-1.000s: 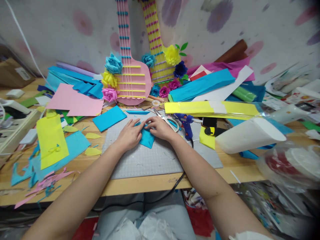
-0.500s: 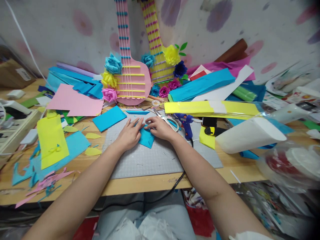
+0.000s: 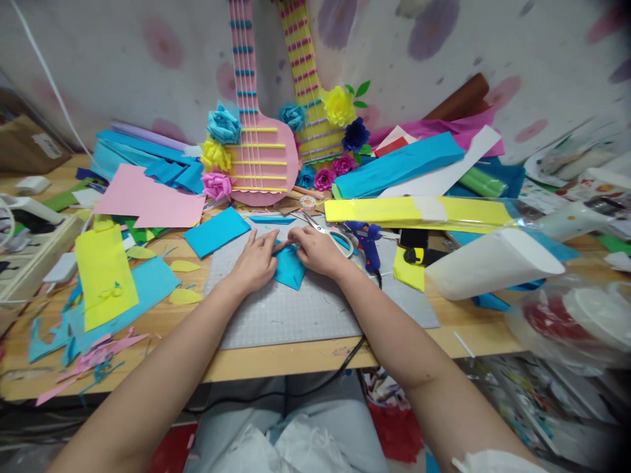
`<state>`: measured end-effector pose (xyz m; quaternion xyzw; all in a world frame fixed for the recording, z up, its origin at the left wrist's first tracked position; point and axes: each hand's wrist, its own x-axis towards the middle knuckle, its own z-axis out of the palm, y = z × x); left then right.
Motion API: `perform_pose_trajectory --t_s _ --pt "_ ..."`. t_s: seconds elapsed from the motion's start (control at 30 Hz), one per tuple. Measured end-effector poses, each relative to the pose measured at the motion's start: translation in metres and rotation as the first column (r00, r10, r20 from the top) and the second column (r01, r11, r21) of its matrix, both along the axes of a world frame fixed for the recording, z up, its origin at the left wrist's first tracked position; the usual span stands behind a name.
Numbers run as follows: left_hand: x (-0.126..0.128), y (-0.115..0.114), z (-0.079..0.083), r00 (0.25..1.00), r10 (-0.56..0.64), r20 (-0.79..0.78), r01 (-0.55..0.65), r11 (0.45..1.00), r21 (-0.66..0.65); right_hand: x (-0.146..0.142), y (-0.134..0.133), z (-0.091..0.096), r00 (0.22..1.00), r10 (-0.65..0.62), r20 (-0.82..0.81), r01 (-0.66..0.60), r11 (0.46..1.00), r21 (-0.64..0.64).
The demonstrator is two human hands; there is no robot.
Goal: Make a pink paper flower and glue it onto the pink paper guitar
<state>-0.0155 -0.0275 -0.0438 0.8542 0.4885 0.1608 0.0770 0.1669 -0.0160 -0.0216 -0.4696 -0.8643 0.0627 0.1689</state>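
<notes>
A folded piece of blue paper [image 3: 288, 269] lies on the grey cutting mat [image 3: 305, 309] in the middle of the table. My left hand [image 3: 255, 263] rests on its left edge, fingers stretched forward and pressing down. My right hand [image 3: 318, 251] presses the paper's upper right part with fingers bent and fingertips close to those of the left hand. Both hands meet at the top of the paper.
Scissors [image 3: 331, 235] and a blue glue gun [image 3: 367, 244] lie just right of my right hand. Two paper guitars [image 3: 263, 157] with paper flowers lean on the wall behind. Coloured sheets, a yellow roll [image 3: 419, 211], scraps and a white cone [image 3: 488, 263] crowd the table.
The hands have stayed on the blue paper and shifted only slightly; the paper's top fold looks pressed a little flatter. The view has tilted down a touch.
</notes>
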Motion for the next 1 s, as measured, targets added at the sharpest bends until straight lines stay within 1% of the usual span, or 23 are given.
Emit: perform_pose_trajectory --t_s 0.17,0.33,0.5,0.57,0.67,0.73,0.87,1.0 --pt "0.0003 0.0012 0.0004 1.0 0.019 0.011 -0.019 1.0 -0.01 0.0 -0.0001 0.0016 0.999 -0.015 0.046 0.016 0.999 -0.037" --pt "-0.0001 0.0017 0.0003 0.999 0.042 0.033 -0.041 0.999 -0.011 0.0029 0.0018 0.003 0.998 -0.028 0.056 0.032 0.998 -0.061" --pt "-0.0009 0.0045 -0.0023 0.998 0.046 0.044 -0.046 0.999 -0.003 0.0081 0.0029 0.0077 0.987 -0.121 0.11 0.127 0.991 -0.05" --pt "-0.001 0.0054 -0.0028 0.999 0.04 0.037 -0.04 0.999 0.01 0.0087 0.0024 0.0084 0.986 -0.139 0.092 0.141 0.99 -0.027" --pt "-0.0003 0.0052 -0.0021 0.999 0.039 0.03 -0.039 0.999 0.014 0.0075 0.0016 0.0065 0.997 -0.07 0.042 0.071 0.997 -0.008" --pt "0.0005 0.0044 -0.0016 0.999 0.039 0.03 -0.04 0.999 0.017 0.0062 0.0016 0.0044 0.999 -0.021 0.045 0.022 1.0 -0.02" --pt "0.0012 0.0034 -0.0018 0.997 0.063 0.049 -0.065 0.997 0.032 0.0054 0.0027 0.0027 0.997 -0.018 0.072 0.021 0.999 -0.05" --pt "-0.0031 0.0059 -0.0023 0.986 0.147 0.078 -0.15 0.988 0.041 0.0064 0.0033 0.0036 0.997 -0.006 0.081 0.011 0.998 -0.055"
